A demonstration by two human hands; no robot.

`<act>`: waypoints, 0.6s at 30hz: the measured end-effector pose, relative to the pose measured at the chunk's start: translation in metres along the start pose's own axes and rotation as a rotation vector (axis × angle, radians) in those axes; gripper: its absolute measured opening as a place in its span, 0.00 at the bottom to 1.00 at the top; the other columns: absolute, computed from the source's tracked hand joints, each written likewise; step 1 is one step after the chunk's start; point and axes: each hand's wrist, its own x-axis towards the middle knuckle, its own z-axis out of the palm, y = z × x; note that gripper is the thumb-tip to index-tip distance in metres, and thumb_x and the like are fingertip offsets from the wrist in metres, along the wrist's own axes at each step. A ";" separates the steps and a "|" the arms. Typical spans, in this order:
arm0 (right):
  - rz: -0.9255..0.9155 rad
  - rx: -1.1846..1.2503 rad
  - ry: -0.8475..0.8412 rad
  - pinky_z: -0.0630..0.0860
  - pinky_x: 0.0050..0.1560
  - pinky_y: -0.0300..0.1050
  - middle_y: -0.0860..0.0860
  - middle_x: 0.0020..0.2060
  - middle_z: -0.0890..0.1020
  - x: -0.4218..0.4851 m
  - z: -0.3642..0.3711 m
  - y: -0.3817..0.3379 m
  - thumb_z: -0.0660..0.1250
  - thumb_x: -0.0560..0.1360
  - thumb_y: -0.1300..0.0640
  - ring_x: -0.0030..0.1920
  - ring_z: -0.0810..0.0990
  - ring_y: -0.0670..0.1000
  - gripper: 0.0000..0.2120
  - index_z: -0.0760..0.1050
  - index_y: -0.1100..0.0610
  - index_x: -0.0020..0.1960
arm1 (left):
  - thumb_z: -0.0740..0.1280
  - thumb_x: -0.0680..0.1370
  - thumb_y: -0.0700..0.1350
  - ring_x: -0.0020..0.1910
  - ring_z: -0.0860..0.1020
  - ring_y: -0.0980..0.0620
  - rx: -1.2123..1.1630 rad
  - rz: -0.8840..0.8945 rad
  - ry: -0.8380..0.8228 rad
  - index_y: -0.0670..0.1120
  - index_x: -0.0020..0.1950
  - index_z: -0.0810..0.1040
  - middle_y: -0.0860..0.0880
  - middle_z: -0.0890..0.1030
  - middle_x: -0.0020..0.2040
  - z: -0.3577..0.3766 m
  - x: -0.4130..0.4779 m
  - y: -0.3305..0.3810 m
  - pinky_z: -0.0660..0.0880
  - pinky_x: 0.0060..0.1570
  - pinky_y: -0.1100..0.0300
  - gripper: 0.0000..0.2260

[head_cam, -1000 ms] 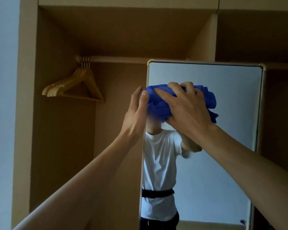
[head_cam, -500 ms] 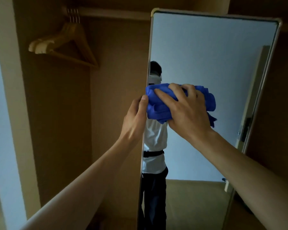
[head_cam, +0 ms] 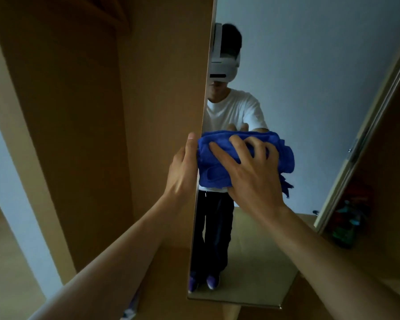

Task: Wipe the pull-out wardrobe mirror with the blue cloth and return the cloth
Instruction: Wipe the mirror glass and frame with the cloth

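Right hand [head_cam: 252, 174] pressing the bunched blue cloth [head_cam: 219, 167] against the mirror [head_cam: 310, 112], fingers spread and bent over it, left hand [head_cam: 183, 167] gripping the mirror's left edge, thumb up

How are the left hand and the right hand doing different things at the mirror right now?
The left hand grips the mirror's left edge, thumb up along the frame; the right hand lies on the glass. The left hand touches no cloth, while the right hand's spread, bent fingers press the bunched blue cloth against the mirror. Both are raised to about the same height, arms stretched forward.
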 end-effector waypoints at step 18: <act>-0.009 0.044 -0.085 0.65 0.65 0.70 0.55 0.71 0.71 -0.119 0.096 -0.057 0.61 0.77 0.52 0.66 0.70 0.64 0.29 0.62 0.44 0.78 | 0.52 0.71 0.76 0.52 0.84 0.53 0.026 -0.272 0.107 0.53 0.55 0.83 0.51 0.86 0.51 -0.009 -0.047 -0.155 0.80 0.58 0.47 0.35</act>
